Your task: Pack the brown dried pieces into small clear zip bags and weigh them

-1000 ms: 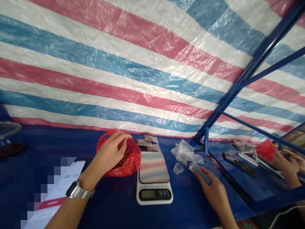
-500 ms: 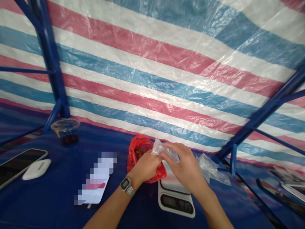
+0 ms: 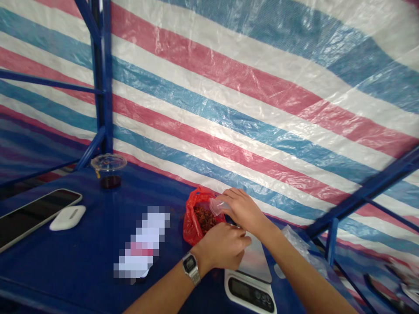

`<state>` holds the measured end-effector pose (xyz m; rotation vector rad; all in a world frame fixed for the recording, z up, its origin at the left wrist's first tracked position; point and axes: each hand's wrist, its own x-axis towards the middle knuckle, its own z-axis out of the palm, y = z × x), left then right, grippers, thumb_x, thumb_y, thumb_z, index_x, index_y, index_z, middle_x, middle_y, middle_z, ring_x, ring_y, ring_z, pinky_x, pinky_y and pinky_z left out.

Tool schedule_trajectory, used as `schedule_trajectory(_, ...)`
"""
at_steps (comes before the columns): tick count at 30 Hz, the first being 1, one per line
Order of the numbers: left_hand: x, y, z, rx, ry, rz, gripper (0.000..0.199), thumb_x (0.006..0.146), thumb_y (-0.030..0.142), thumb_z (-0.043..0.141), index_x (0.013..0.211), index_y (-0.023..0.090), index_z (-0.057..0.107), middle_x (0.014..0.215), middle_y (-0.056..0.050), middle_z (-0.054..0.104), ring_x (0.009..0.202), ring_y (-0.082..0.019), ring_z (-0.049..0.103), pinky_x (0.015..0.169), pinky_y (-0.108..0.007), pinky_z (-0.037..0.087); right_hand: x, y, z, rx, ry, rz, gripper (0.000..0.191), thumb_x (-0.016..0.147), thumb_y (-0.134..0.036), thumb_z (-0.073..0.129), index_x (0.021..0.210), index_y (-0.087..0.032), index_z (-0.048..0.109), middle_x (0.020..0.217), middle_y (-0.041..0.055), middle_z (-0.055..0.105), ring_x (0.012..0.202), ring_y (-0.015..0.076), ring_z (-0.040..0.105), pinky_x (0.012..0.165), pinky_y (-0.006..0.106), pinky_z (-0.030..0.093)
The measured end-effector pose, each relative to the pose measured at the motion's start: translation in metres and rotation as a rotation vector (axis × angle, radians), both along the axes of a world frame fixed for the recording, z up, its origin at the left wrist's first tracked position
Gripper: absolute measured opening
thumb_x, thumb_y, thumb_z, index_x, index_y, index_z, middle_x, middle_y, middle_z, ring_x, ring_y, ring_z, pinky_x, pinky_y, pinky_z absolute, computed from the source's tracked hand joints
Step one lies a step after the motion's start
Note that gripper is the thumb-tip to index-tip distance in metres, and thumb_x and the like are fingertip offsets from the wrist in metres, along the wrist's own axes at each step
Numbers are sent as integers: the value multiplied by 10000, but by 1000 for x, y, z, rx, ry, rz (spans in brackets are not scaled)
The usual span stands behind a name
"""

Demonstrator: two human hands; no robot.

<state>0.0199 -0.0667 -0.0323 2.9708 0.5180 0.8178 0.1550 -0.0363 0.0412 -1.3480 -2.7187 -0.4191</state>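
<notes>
A small clear plastic bag is gripped in my right hand, its end hanging over the mouth of a red plastic bag. Dark reddish-brown dried bits fill the open red bag. My left hand, with a watch on the wrist, is closed just below my right hand, in front of the red bag and partly over the kitchen scale. Its fingers are curled in, and what they pinch, if anything, is hidden.
Left of the bag lies a phone with a blurred screen. Farther left are another phone, a white earbud case and a clear tub of dark liquid. Crumpled clear bags lie to the right. Blue frame posts and striped sheeting stand behind.
My left hand has moved right and down, off the red bag's mouth towards the scale, uncovering more of the dried bits. My right hand still grips the clear bag. The view has shifted.
</notes>
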Motion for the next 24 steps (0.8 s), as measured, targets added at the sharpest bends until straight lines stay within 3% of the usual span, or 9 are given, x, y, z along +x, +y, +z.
schedule_trajectory(8, 0, 0, 1, -13, -17, -2, 31, 880, 177, 630, 895, 190, 654, 907, -49, 739, 806, -220, 728, 639, -342, 523, -10, -4, 16, 119, -195, 97, 325, 965, -86, 625, 1255, -208, 705, 1170, 96, 710, 1134, 277, 602, 951, 404, 452)
schedule_trajectory(13, 2, -2, -2, -4, -46, 0, 27, 871, 180, 636, 884, 192, 656, 888, -44, 740, 779, -213, 722, 639, -334, 518, -12, -4, 15, 134, -218, 122, 314, 983, -83, 591, 1240, -220, 709, 1187, 89, 709, 1145, 269, 590, 974, 404, 431)
schedule_trajectory(18, 3, -2, -3, -7, -51, 3, 38, 863, 171, 631, 881, 194, 655, 890, -42, 742, 790, -216, 723, 637, -325, 507, -11, -3, 9, 137, -177, 123, 312, 983, -108, 611, 1262, -222, 690, 1175, 79, 712, 1119, 264, 596, 954, 401, 432)
schedule_trajectory(24, 5, -2, -5, 9, -56, -15, 50, 849, 170, 613, 861, 203, 649, 865, -26, 729, 784, -211, 709, 640, -325, 508, -1, -7, 0, 132, -14, 28, 270, 1000, -173, 617, 1252, -228, 698, 1171, 74, 735, 1131, 270, 610, 987, 420, 430)
